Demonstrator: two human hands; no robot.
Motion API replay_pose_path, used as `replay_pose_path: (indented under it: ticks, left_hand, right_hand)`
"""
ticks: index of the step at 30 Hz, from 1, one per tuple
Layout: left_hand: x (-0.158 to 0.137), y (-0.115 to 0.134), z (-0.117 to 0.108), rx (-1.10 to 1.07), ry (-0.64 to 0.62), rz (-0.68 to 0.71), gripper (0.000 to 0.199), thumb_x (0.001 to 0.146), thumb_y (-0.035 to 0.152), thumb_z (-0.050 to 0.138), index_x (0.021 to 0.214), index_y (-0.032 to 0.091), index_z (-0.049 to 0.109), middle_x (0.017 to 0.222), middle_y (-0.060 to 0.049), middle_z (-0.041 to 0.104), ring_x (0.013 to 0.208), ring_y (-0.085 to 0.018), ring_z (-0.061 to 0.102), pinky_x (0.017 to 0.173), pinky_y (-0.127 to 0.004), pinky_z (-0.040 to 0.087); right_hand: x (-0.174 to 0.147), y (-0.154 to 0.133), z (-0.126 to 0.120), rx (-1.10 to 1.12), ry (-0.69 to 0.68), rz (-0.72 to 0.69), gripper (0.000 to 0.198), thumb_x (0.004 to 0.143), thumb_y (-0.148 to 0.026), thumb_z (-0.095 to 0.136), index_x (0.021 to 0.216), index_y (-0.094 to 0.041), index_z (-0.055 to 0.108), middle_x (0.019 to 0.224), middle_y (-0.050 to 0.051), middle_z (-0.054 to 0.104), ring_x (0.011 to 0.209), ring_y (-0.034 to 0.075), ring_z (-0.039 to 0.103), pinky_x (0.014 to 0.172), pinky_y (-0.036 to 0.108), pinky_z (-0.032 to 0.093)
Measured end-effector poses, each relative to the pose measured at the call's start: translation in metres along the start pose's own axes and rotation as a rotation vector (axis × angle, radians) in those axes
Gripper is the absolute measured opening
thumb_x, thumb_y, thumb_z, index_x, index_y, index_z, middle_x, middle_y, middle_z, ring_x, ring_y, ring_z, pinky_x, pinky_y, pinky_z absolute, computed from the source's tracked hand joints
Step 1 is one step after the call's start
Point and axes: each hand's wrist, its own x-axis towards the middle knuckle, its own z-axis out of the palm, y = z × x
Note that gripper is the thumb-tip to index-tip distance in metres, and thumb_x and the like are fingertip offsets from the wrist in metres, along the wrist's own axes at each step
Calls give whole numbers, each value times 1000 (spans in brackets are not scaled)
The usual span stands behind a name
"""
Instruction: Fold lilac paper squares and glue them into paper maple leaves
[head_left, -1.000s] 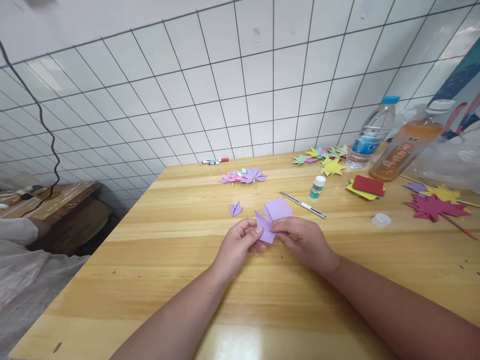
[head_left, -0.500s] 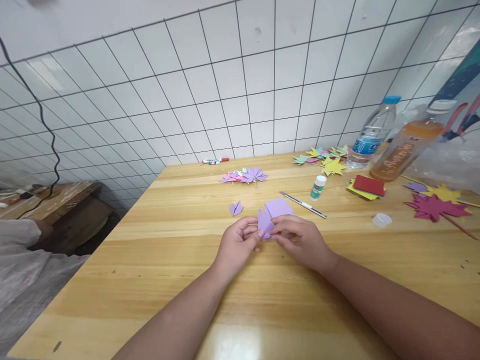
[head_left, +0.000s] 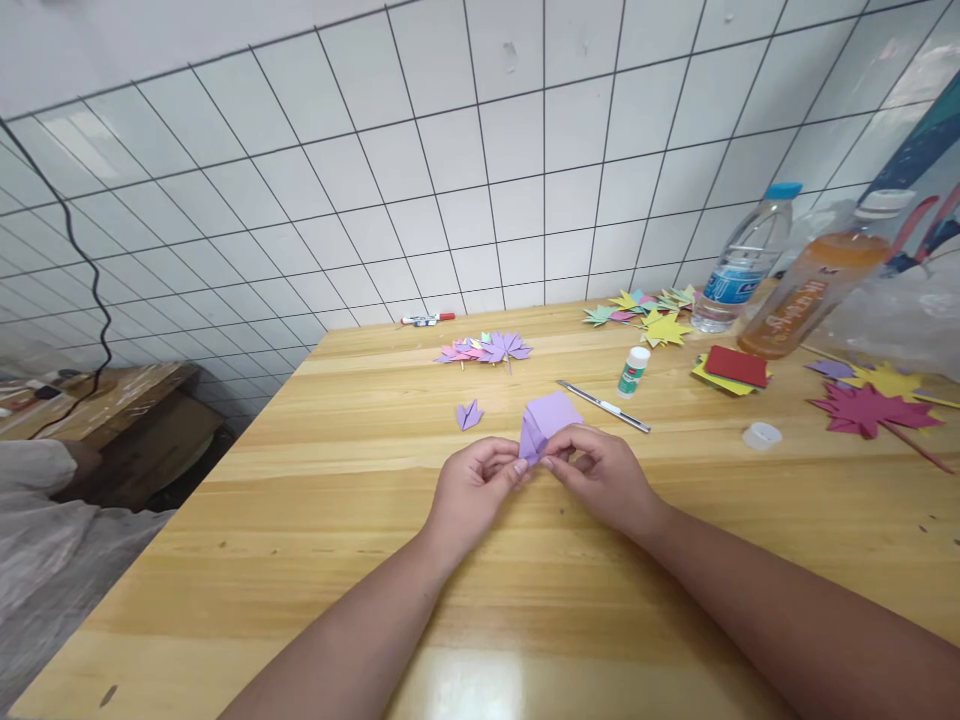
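Wooden table (head_left: 360, 480), white tiled wall (head_left: 517, 140): purple paper (head_left: 529, 443) apparently mid-fold

Your left hand (head_left: 476, 490) and right hand (head_left: 607, 475) pinch it, just your side of the flat purple square (head_left: 555, 408). Left of that square, one folded piece (head_left: 469, 415) looks done; the square lies unfolded.

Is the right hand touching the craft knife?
Apart. In the head view, a strip of tabletop shows between the right hand and the craft knife.

Two bare forearms (head_left: 360, 612) and wrists (head_left: 442, 540)
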Motion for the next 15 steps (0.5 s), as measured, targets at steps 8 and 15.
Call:
replay_pose_path:
  ticks: [8,15]
  left_hand:
    - [0,-2,1,27,-9,16,22,68,30,69,82,15,62,71,-3,67,64,-13,62,62,-23,48]
    - [0,-4,3,35,-15,7,16,69,29,68,72,15,62,66,-2,66,62,-13,60,61,-23,46]
  right_hand:
    - [-1,0,2,53,30,75,7,77,-26,58,82,-20,59,70,1,63,60,12,58,53,21,46]
    - [-1,0,4,217,6,139,32,75,-27,59,105,-21,50,74,0,63,60,12,57,53,21,45]
